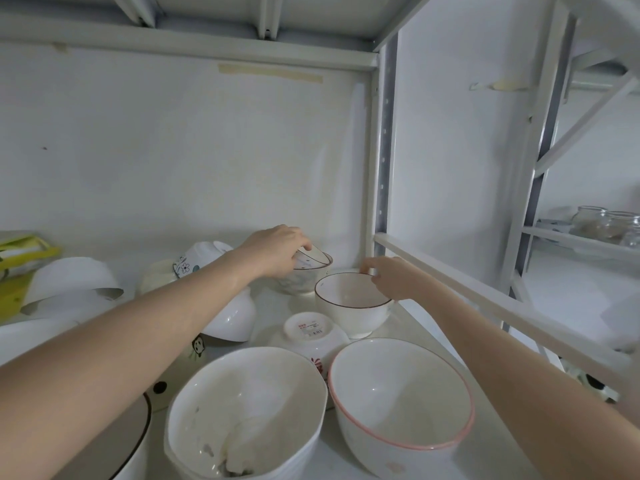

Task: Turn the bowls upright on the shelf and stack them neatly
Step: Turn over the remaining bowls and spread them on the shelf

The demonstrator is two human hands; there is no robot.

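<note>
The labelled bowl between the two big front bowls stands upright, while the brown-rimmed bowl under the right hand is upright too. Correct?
Not quite. The head view shows the labelled bowl upside down, base up. The brown-rimmed bowl under the right hand is upright.

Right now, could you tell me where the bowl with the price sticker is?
The upside-down sticker bowl sits mid-shelf, between the pink-rimmed bowl and the dark-rimmed bowl.

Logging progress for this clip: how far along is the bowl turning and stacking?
Partly done. Upright already: the pink-rimmed white bowl and the plain white bowl in front. In hand: the left hand grips the patterned dark-rimmed bowl, tilted; the right hand pinches the brown-rimmed white bowl, upright. Left: the labelled white bowl and the flower-print bowl remain upside down; no neat stack shows.
</note>
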